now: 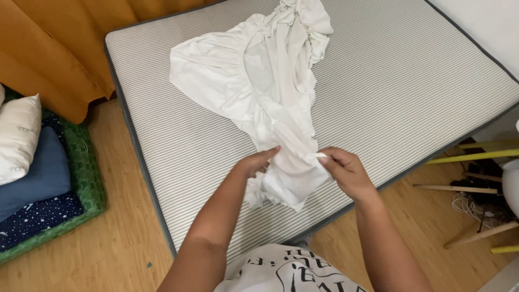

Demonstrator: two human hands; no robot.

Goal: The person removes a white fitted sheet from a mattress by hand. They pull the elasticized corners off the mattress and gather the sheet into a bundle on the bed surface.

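A crumpled white fitted sheet lies in a heap across a bare mattress with fine grey and white stripes. Its near end hangs toward the mattress's front edge. My left hand touches that near end from the left with fingers extended along the fabric. My right hand pinches the same end of the sheet between thumb and fingers on the right. Both hands are close together over the front part of the mattress.
An orange curtain hangs at the back left. On the wooden floor to the left sits a green basket holding a white pillow and blue bedding. Wooden and yellow furniture legs and cables stand at the right.
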